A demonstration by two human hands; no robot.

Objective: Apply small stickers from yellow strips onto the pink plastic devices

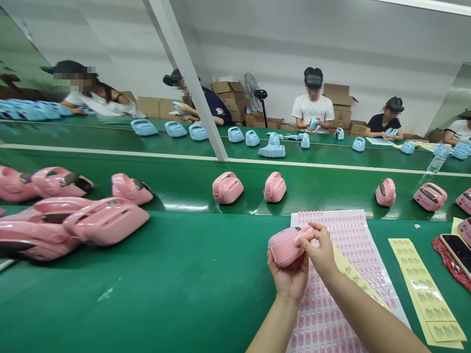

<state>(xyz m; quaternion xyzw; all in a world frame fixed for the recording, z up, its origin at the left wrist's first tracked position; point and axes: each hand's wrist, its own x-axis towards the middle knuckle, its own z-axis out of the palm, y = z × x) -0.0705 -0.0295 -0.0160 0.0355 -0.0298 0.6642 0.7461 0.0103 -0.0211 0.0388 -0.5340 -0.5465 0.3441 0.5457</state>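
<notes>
My left hand cradles a pink plastic casing with a handle from below, its fingers wrapped round the underside. At the casing's right side, my right hand is closed, thumb and fingertips pressed on the end of the handle. Whether a small sticker lies under those fingertips I cannot tell. Beneath both hands lies a white sheet of pink oval stickers. A yellow sticker strip rests on that sheet, partly hidden by my right forearm.
More pink casings cluster at the left, and several stand along the green conveyor belt. Yellow sticker sheets and a phone lie at the right. Across a divider, co-workers handle blue casings. A bottle stands there.
</notes>
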